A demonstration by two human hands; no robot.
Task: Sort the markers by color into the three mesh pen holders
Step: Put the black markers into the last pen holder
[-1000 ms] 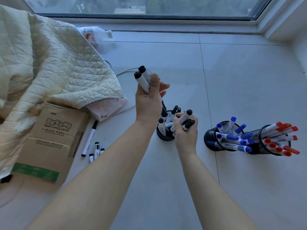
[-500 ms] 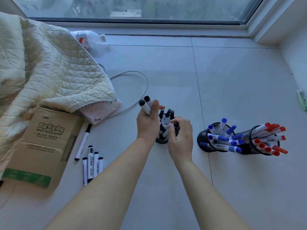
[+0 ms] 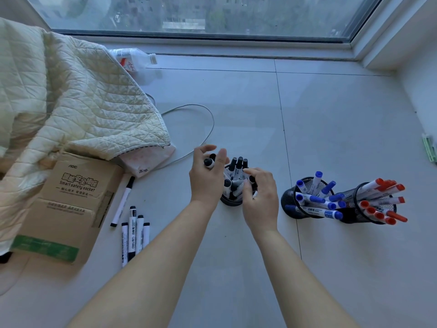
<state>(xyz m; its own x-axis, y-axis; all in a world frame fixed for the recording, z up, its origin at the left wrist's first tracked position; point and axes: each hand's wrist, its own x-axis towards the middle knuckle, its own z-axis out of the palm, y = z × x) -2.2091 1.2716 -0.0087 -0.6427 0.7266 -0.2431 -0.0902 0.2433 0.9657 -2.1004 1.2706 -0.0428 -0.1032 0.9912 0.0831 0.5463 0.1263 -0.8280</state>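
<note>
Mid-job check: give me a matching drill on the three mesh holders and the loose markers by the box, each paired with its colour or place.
Things:
1. holder between the hands
2. middle holder
3. rightmost holder
4. loose markers

Descriptions:
A. red-capped markers inside
B. lying on the floor beside the cardboard box
C. black-capped markers inside
D. blue-capped markers inside

Pairs: 1-C, 2-D, 3-A, 4-B
</note>
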